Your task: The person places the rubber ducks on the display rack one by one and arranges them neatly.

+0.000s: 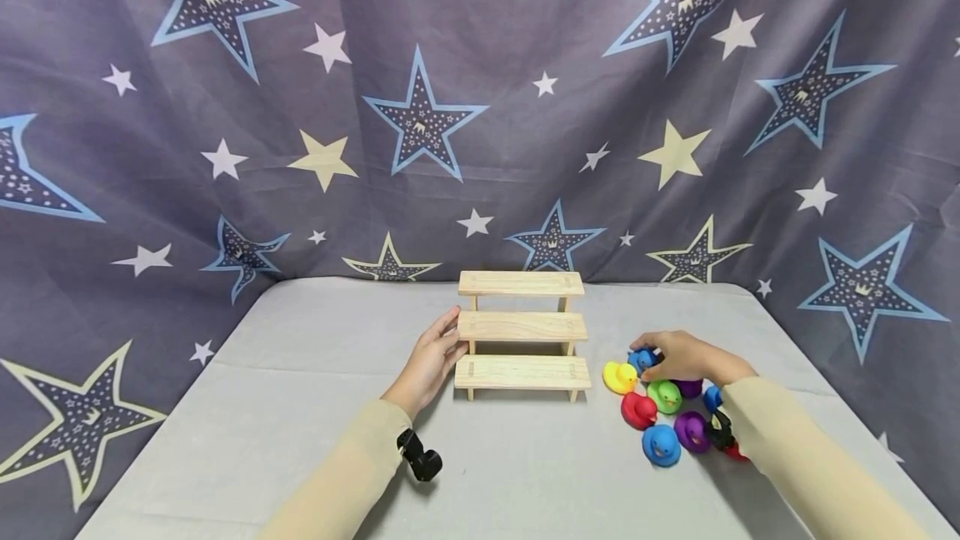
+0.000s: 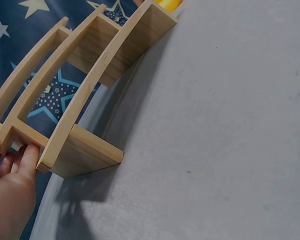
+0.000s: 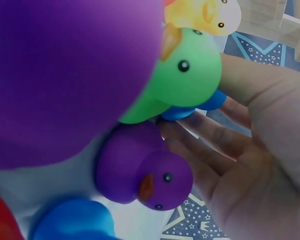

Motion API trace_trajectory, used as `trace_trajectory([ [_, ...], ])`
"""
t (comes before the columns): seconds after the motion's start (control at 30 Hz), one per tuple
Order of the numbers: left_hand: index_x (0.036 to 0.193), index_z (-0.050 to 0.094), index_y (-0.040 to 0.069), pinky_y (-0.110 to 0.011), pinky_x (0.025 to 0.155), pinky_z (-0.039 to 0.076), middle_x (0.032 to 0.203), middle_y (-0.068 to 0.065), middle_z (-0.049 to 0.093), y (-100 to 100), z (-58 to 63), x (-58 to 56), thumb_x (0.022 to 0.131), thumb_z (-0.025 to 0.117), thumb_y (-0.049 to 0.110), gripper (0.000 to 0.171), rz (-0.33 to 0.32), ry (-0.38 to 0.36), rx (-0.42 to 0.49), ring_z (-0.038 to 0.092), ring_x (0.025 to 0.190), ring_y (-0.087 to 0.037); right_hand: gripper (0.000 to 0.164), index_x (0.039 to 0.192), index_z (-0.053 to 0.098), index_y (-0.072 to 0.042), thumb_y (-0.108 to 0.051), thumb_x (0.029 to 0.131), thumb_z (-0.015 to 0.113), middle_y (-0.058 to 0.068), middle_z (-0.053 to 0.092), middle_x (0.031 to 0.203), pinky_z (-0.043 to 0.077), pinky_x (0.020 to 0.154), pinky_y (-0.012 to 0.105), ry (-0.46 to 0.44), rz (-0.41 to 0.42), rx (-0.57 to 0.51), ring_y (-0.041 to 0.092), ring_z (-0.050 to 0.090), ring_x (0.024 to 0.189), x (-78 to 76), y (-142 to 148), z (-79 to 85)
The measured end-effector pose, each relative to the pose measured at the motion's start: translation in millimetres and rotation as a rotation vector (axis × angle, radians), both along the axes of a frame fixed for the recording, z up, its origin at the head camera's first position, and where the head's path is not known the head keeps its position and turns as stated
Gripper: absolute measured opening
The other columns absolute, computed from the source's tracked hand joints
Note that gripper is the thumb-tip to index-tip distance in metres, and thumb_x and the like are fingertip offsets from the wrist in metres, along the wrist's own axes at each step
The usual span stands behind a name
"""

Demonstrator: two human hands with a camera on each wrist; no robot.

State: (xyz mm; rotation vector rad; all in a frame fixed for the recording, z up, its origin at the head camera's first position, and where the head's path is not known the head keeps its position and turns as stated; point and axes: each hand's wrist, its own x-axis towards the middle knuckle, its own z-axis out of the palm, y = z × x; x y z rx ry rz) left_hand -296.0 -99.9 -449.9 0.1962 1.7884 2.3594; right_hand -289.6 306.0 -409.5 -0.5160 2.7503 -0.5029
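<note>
In the head view a three-step wooden display stand (image 1: 522, 326) stands upright on the table. My left hand (image 1: 433, 357) holds its left side, with fingers at the end of the middle step; the left wrist view shows fingertips (image 2: 29, 159) against the wood. At the right my right hand (image 1: 675, 355) reaches over a group of rubber ducks and grips a blue duck (image 1: 641, 359), thumb and fingers on either side. In the right wrist view that blue duck (image 3: 177, 113) is mostly hidden behind a green duck (image 3: 187, 67). A yellow duck (image 1: 619, 377) sits beside it.
Close around are a red duck (image 1: 638, 411), a front blue duck (image 1: 662, 445), a purple duck (image 1: 692, 432) and several others, partly covered by my right arm. The grey-white tabletop (image 1: 300, 440) ends at a star-patterned curtain (image 1: 420, 190) behind the stand.
</note>
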Motion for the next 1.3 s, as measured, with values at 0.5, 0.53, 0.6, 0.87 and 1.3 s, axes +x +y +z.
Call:
trace_trajectory([
  [0.5, 0.159, 0.019, 0.001, -0.043, 0.122, 0.029, 0.162, -0.021, 0.017, -0.1, 0.0, 1.4, 0.106, 0.034, 0.002, 0.054, 0.002, -0.001, -0.015, 0.025, 0.147, -0.037, 0.052, 0.13, 0.063, 0.002, -0.025, 0.087, 0.077, 0.02, 0.065, 0.119, 0.058, 0.085, 0.051, 0.131, 0.03, -0.079, 0.025, 0.06, 0.093, 2.8, 5.9, 11.2],
  [0.53, 0.159, 0.019, 0.0, -0.043, 0.122, 0.029, 0.162, -0.021, 0.017, -0.2, -0.1, 1.5, 0.106, 0.034, 0.002, 0.055, 0.002, 0.0, -0.016, 0.025, 0.147, -0.036, 0.052, 0.129, 0.063, 0.003, -0.025, 0.087, 0.077, 0.019, 0.066, 0.116, 0.059, 0.083, 0.049, 0.148, 0.035, -0.087, 0.023, 0.06, 0.091, 2.6, 5.7, 13.7],
  [0.6, 0.159, 0.019, 0.0, -0.043, 0.122, 0.029, 0.162, -0.021, 0.017, -0.3, 0.0, 1.7, 0.106, 0.034, 0.002, 0.055, 0.001, 0.004, -0.018, 0.025, 0.147, -0.037, 0.051, 0.128, 0.064, 0.003, -0.025, 0.087, 0.077, 0.016, 0.068, 0.112, 0.059, 0.078, 0.043, 0.176, 0.04, -0.107, 0.021, 0.061, 0.088, 1.8, 4.6, 18.6],
  [0.87, 0.159, 0.02, 0.001, -0.043, 0.121, 0.029, 0.162, -0.02, 0.017, -0.3, 0.4, 1.6, 0.106, 0.034, 0.002, 0.054, 0.004, -0.009, -0.023, 0.025, 0.147, -0.036, 0.048, 0.128, 0.065, 0.0, -0.021, 0.086, 0.075, 0.011, 0.069, 0.112, 0.058, 0.075, 0.036, 0.26, 0.046, -0.157, 0.022, 0.063, 0.092, -1.6, -2.3, 37.2],
  [1.3, 0.158, 0.019, 0.0, -0.043, 0.121, 0.029, 0.162, -0.021, 0.018, 0.2, 0.4, 1.5, 0.106, 0.034, 0.001, 0.054, 0.006, -0.001, -0.008, 0.026, 0.147, -0.036, 0.046, 0.13, 0.065, -0.001, -0.021, 0.089, 0.073, 0.011, 0.066, 0.111, 0.059, 0.084, 0.047, 0.355, 0.046, -0.214, 0.022, 0.061, 0.092, -5.6, -29.9, 58.8],
])
